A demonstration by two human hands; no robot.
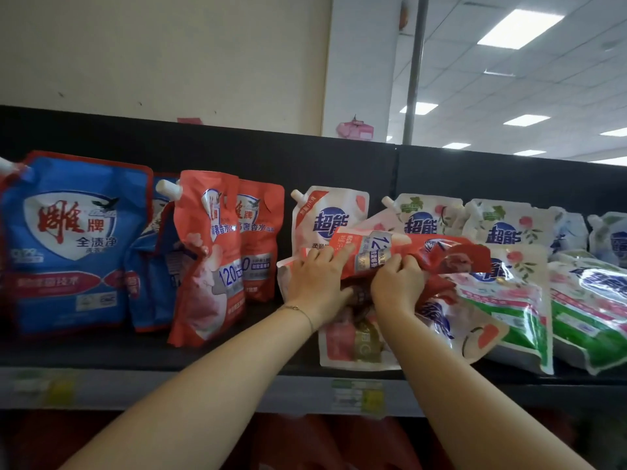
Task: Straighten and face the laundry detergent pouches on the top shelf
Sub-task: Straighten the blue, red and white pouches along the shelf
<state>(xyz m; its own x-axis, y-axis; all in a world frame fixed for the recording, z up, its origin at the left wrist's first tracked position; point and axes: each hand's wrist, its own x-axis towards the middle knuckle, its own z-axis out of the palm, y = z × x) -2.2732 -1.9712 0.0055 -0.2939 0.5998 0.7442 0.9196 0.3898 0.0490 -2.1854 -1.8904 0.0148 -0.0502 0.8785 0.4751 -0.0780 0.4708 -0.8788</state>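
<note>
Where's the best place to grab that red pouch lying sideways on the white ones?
Probably its lower long edge, from the front, hands apart. The red pouch lies sideways and crumpled across the white pouches, so a spread grip, placed like the left hand and right hand, should stop sagging.

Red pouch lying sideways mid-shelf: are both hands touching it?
Touching. Head view: the left hand lays fingers on the red pouch; the right hand curls fingers round its lower edge.

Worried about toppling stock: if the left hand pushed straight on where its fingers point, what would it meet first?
The sideways red pouch: the left hand touches its end. Behind that stands a white pouch, though depth is unclear.
</note>
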